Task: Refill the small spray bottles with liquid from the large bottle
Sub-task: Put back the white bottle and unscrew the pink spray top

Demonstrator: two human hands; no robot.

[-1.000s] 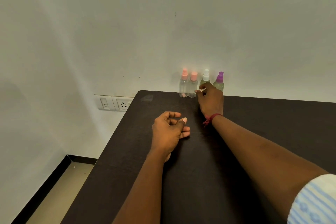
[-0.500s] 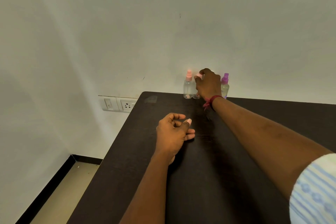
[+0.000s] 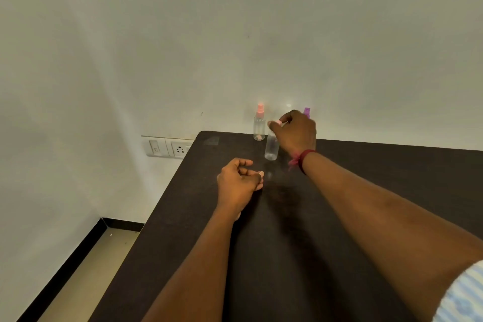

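My right hand (image 3: pixel 295 132) grips the pink top of a small clear spray bottle (image 3: pixel 271 148) and holds it over the dark table (image 3: pixel 366 165), in front of the row by the wall. A second clear bottle with a pink cap (image 3: pixel 259 125) stands at the table's back edge. A purple cap (image 3: pixel 306 111) shows just behind my right hand; the rest of that bottle is hidden. My left hand (image 3: pixel 239 184) rests on the table with loosely curled fingers, holding nothing. No large bottle is in view.
A white wall rises right behind the bottles. A switch and socket plate (image 3: pixel 170 148) sits on the wall left of the table's back corner. The table's left edge drops to a beige floor (image 3: pixel 86 277) with a black skirting.
My right hand closed on the second pink-capped bottle in the row and drew it forward, away from the wall. My left hand stayed in place.
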